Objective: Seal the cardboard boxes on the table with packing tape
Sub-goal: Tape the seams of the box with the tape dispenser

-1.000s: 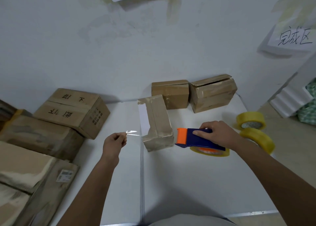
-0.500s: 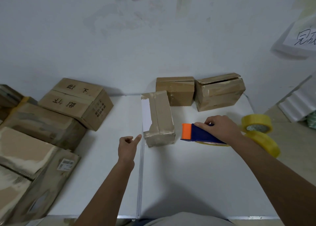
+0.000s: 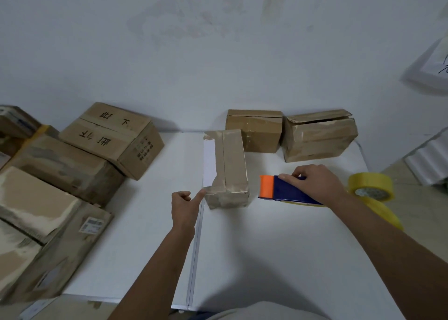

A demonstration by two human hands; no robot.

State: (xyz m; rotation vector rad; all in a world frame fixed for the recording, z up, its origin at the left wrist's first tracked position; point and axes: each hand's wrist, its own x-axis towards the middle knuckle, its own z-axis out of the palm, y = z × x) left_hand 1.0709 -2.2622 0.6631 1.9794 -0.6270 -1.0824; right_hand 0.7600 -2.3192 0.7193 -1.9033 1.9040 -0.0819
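Note:
A narrow cardboard box [image 3: 230, 167] covered in tape lies lengthwise on the white table [image 3: 266, 247], with white paper along its left side. My left hand [image 3: 185, 204] has its index finger stretched out and touching the box's near left corner; the other fingers are curled. My right hand [image 3: 315, 185] grips a blue and orange tape dispenser [image 3: 278, 190] that rests on the table just right of the box, with a yellow tape roll under it.
Two more small boxes [image 3: 254, 133] [image 3: 317, 135] stand at the back by the wall. Several larger cartons [image 3: 111, 137] are stacked at the left. Two yellow tape rolls [image 3: 371, 186] lie at the table's right edge.
My left hand, which held a strip of clear tape away from the box, has moved right and now presses an index finger on the box's corner. The dispenser has stayed in place.

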